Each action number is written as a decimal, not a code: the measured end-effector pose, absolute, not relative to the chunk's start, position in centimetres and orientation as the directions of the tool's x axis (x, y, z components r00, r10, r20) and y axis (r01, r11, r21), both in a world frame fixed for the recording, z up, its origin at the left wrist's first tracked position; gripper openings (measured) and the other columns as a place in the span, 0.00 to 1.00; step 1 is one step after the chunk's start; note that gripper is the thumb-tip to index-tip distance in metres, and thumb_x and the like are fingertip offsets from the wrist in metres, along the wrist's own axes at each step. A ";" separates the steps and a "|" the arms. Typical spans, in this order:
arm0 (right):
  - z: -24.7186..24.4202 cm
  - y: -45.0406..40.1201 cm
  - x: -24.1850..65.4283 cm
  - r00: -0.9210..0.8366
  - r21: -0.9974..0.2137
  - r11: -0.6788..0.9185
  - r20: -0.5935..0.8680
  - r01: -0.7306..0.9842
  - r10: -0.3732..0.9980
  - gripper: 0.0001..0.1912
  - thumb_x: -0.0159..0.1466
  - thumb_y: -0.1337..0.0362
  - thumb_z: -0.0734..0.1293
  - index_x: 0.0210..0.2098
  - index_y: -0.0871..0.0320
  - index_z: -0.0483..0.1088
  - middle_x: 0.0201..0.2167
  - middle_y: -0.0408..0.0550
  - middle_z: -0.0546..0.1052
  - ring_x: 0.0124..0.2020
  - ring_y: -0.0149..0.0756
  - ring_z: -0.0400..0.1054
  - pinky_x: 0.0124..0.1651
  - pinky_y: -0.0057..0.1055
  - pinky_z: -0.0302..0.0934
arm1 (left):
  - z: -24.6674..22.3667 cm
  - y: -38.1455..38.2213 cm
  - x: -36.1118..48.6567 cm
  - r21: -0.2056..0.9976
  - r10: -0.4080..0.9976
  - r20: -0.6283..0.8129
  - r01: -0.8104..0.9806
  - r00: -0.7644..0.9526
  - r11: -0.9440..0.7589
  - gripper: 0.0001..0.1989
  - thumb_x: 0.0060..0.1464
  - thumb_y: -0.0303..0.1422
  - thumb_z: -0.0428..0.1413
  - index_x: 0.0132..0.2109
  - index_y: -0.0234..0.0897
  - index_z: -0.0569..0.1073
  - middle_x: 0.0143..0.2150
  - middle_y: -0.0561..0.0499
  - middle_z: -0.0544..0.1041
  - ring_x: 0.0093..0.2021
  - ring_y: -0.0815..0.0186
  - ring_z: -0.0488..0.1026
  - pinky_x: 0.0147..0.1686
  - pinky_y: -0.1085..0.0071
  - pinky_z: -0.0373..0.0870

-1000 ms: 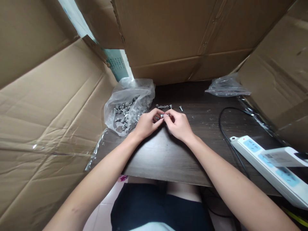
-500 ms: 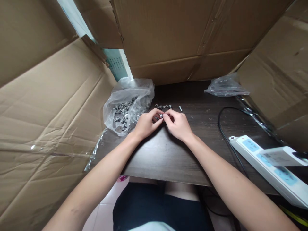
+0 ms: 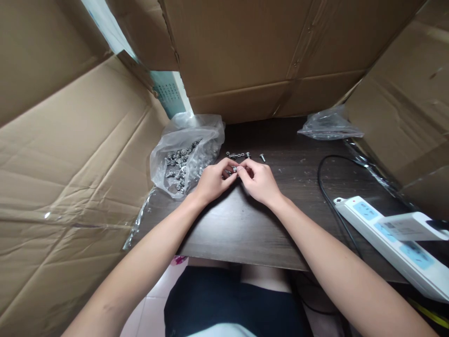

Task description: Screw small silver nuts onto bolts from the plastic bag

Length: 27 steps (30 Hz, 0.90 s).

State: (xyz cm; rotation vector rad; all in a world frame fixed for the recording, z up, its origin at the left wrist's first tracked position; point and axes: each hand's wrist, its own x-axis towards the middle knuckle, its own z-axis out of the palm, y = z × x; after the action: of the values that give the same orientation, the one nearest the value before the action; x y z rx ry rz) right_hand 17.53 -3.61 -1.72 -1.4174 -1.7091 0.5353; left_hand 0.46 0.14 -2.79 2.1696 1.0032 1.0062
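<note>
My left hand [image 3: 214,180] and my right hand [image 3: 257,180] meet over the dark table, fingertips together. Pinched between them is a small metal screw [image 3: 235,169] with what looks like a nut or washer on it; the fingers hide part of it. Just beyond my fingers lie several small rings and a screw [image 3: 233,155], an upright piece of hardware [image 3: 248,155] and a single loose screw [image 3: 262,157]. Beside my left hand an opened clear plastic bag [image 3: 159,161] holds many metal screws [image 3: 182,161].
Cardboard walls [image 3: 273,56] enclose the table [image 3: 231,229] at the back and sides. Another clear bag [image 3: 329,125] lies at the back right. A black cable [image 3: 321,182] curves beside a white power strip [image 3: 382,243] with a plugged-in adapter [image 3: 409,225].
</note>
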 end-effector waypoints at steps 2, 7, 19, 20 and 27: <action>-1.7 -3.6 17.5 -0.015 -0.759 0.268 0.323 0.593 0.946 0.12 0.67 0.58 0.61 0.32 0.56 0.71 0.22 0.43 0.71 0.25 0.34 0.64 0.32 0.31 0.53 | -2.7 0.2 0.5 0.717 0.804 0.398 0.397 0.442 -0.573 0.08 0.59 0.31 0.60 0.47 0.38 0.75 0.35 0.53 0.82 0.29 0.69 0.78 0.32 0.75 0.72; -1.8 -3.6 17.4 -0.002 -0.766 0.266 0.327 0.585 0.945 0.09 0.66 0.59 0.62 0.35 0.56 0.72 0.21 0.41 0.69 0.24 0.34 0.64 0.31 0.31 0.54 | -2.6 0.1 0.4 0.725 0.808 0.389 0.395 0.442 -0.565 0.09 0.60 0.31 0.60 0.47 0.38 0.76 0.36 0.52 0.82 0.29 0.69 0.78 0.32 0.76 0.72; -1.7 -3.7 17.5 0.000 -0.762 0.265 0.328 0.592 0.945 0.12 0.68 0.58 0.62 0.35 0.56 0.72 0.21 0.41 0.69 0.23 0.33 0.62 0.31 0.30 0.53 | -2.7 0.2 0.4 0.715 0.802 0.407 0.394 0.437 -0.577 0.08 0.60 0.31 0.60 0.47 0.38 0.75 0.35 0.53 0.81 0.29 0.70 0.78 0.32 0.76 0.72; -1.7 -3.7 17.5 0.000 -0.761 0.269 0.333 0.590 0.943 0.11 0.67 0.58 0.62 0.35 0.56 0.72 0.21 0.41 0.69 0.23 0.33 0.62 0.31 0.30 0.53 | -2.7 0.2 0.4 0.716 0.803 0.405 0.394 0.437 -0.576 0.08 0.60 0.31 0.60 0.47 0.38 0.75 0.35 0.53 0.81 0.29 0.70 0.78 0.31 0.76 0.72; -1.7 -3.6 17.6 -0.019 -0.755 0.287 0.342 0.589 0.939 0.13 0.68 0.58 0.61 0.32 0.57 0.71 0.20 0.41 0.69 0.23 0.32 0.62 0.30 0.30 0.53 | -2.7 0.1 0.4 0.709 0.797 0.410 0.394 0.445 -0.585 0.09 0.59 0.29 0.61 0.47 0.38 0.75 0.35 0.54 0.81 0.29 0.71 0.77 0.31 0.77 0.71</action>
State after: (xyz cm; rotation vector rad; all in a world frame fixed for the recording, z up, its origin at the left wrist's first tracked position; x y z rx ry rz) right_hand 17.57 -3.59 -1.72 -1.4019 -1.7104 0.5209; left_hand 0.42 0.08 -2.70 2.1770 0.9957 1.0154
